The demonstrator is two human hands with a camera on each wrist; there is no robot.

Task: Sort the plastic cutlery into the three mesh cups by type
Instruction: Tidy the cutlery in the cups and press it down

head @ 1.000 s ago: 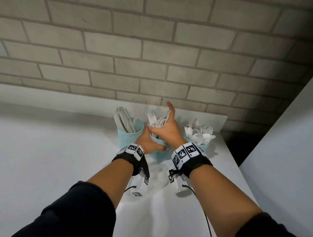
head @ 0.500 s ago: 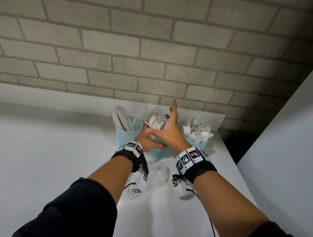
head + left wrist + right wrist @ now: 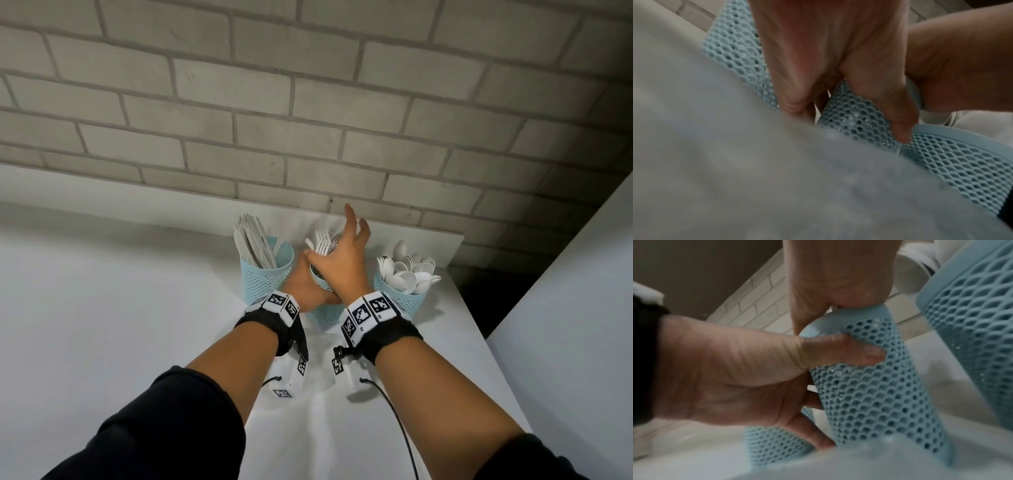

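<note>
Head view: three pale blue mesh cups stand in a row on the white table (image 3: 445, 359), close to its far edge below the brick wall (image 3: 308, 102). The left cup (image 3: 265, 281) holds the knives (image 3: 253, 245), upright and leaning left. The middle cup (image 3: 323, 310) holds the forks (image 3: 322, 241), tines up. The right cup (image 3: 399, 299) holds the spoons (image 3: 409, 270), bowls up and heaped above the rim. Each type sits in its own cup.

The left hand (image 3: 305, 287) grips the middle cup by its wall, between the left and middle cups. In the right wrist view, the thumb (image 3: 840, 348) presses against the mesh just below the rim, and the fingers (image 3: 809, 431) curl around the near side of the cup lower down.

The right hand (image 3: 342, 265) lies over the top of the middle cup, palm down. The fingers are extended and spread, pointing toward the wall, and the thumb points left across the rim. It holds nothing that can be seen. In the left wrist view, the heel of this hand (image 3: 951, 73) rests at the cup rim. Whether the palm touches the fork tips cannot be determined.

Both wrists carry black straps with white marker tags (image 3: 368, 313). A black cable (image 3: 400, 431) runs from the right wrist unit along the table toward the person.
</note>
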